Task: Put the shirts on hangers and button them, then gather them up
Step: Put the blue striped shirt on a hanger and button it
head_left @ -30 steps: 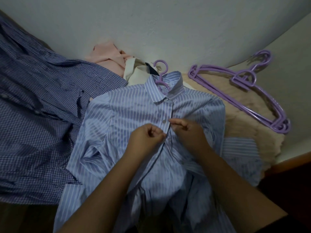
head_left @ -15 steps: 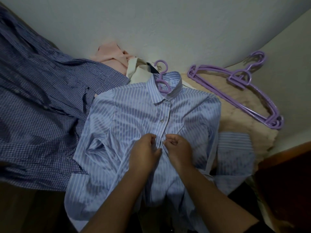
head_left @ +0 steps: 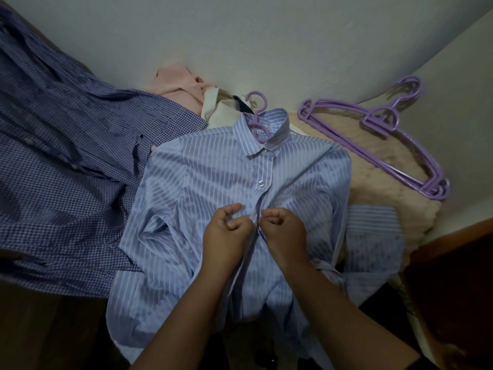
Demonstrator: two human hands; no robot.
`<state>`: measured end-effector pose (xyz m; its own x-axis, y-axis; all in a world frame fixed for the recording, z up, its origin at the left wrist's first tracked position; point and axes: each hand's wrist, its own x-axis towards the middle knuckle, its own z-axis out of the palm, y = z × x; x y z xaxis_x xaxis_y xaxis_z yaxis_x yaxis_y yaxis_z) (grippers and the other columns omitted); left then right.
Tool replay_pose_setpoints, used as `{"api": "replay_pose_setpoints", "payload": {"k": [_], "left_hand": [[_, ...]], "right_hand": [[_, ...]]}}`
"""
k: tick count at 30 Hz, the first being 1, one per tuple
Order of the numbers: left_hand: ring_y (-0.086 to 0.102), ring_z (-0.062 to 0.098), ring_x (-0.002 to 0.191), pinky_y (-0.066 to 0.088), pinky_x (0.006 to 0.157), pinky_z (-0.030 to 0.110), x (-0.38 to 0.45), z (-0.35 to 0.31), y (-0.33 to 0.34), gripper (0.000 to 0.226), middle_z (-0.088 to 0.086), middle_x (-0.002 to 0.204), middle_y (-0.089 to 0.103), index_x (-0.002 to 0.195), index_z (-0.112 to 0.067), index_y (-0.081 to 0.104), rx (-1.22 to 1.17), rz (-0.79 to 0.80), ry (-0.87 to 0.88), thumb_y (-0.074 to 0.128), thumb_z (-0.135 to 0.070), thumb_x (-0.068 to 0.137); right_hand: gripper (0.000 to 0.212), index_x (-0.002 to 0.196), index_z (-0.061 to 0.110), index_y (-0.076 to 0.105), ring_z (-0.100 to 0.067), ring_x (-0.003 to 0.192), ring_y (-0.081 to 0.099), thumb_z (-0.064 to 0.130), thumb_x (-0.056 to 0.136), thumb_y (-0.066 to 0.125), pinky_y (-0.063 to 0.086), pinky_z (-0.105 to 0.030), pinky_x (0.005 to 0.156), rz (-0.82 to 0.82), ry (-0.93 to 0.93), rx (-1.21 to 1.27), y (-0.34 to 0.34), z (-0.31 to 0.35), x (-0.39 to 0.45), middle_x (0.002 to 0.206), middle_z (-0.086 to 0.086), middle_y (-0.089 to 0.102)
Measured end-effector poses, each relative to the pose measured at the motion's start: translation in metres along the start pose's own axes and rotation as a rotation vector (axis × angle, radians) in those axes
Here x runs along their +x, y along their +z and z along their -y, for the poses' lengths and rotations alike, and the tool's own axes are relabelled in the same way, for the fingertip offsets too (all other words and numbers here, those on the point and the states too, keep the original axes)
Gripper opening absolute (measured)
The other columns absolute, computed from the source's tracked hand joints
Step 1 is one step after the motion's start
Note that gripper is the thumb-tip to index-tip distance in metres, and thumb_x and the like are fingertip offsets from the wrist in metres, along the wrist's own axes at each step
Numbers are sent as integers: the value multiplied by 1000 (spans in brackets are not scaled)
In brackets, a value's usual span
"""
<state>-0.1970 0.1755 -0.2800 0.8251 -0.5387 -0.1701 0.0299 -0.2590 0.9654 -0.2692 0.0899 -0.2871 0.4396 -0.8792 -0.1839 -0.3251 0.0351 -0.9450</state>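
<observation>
We've shifted down the striped shirt (head_left: 213, 182): 2nd button (head_left: 260, 182) done. L hand (head_left: 226, 231) & R hand (head_left: 282, 231) pinch the placket (head_left: 255, 217) for btn 3.

hangered striped shirt (head_left: 213, 188), apparently half-buttoned, flat

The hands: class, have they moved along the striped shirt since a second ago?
Yes. Both the left hand and right hand have moved down the striped shirt placket, away from the collar; a fastened button now shows above them.
</observation>
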Motion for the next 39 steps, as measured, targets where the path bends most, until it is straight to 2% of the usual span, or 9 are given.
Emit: {"api": "replay_pose_setpoints", "payload": {"k": [3, 6, 9, 16, 20, 26, 30, 33, 39], "left_hand": [[65, 2, 65, 50, 62, 15, -4, -3, 1, 28, -3, 73, 74, 108, -29, 56, -47, 20, -4, 66, -13, 88], [62, -3, 60, 46, 58, 15, -5, -6, 0, 29, -9, 75, 74, 112, -26, 55, -60, 48, -12, 66, -15, 88], [65, -3, 67, 49, 62, 13, -5, -8, 1, 30, -13, 74, 73, 114, -24, 55, -85, 65, -12, 67, -15, 88], [67, -6, 76, 51, 70, 9, -7, -15, 0, 30, -16, 69, 72, 115, -20, 54, -167, 69, 14, 62, -6, 90], [67, -5, 77, 49, 66, 8, -5, -17, -1, 30, -16, 72, 72, 115, -21, 54, -168, 92, 13, 62, -7, 90], [69, 6, 75, 55, 74, 21, -4, -16, -1, 20, -3, 77, 74, 108, -23, 55, -236, 100, -24, 59, -10, 93], [66, 13, 77, 53, 80, 27, -2, -14, -1, 26, 6, 81, 71, 105, -21, 54, -269, 112, -34, 65, -4, 88], [65, 12, 77, 51, 79, 23, 2, -13, -1, 30, 9, 85, 68, 104, -19, 53, -255, 121, -40, 64, 2, 86], [65, 12, 74, 53, 72, 22, 5, -11, 0, 32, 4, 82, 68, 102, -21, 53, -172, 140, 8, 65, 3, 84]], "right_hand": [[10, 90, 9, 67, -4, 65, 56, 4, 81, 67, 41, -6, 57, -20, 9, 71, -5, 3, -3, 70, 7, 60], [13, 79, 16, 64, -12, 69, 59, 4, 80, 70, 49, -21, 65, -11, 32, 152, -8, 9, -2, 72, 1, 63], [21, 73, 24, 62, -17, 69, 60, 5, 80, 69, 49, -30, 68, 13, 44, 163, -9, 10, -1, 72, -3, 64], [20, 73, 23, 62, -18, 64, 56, 5, 80, 69, 43, -29, 61, 39, 84, 182, -8, 11, 3, 72, -8, 64], [20, 72, 21, 63, -17, 66, 60, 4, 79, 69, 51, -33, 66, 34, 67, 177, -9, 11, 4, 71, -5, 66], [22, 73, 23, 63, -15, 68, 61, 3, 80, 67, 52, -31, 69, 47, 12, 152, -12, 12, 3, 71, -2, 66], [20, 84, 22, 62, 3, 66, 60, 3, 86, 62, 46, -11, 63, 113, -130, 81, -16, 18, -5, 73, 10, 62], [18, 92, 21, 65, 10, 66, 57, 5, 90, 57, 42, -5, 61, 172, -206, 22, -19, 20, -10, 74, 14, 61], [11, 96, 17, 69, 14, 68, 58, 11, 87, 64, 44, -4, 65, 216, -169, 52, -18, 20, -4, 76, 16, 63]]}}
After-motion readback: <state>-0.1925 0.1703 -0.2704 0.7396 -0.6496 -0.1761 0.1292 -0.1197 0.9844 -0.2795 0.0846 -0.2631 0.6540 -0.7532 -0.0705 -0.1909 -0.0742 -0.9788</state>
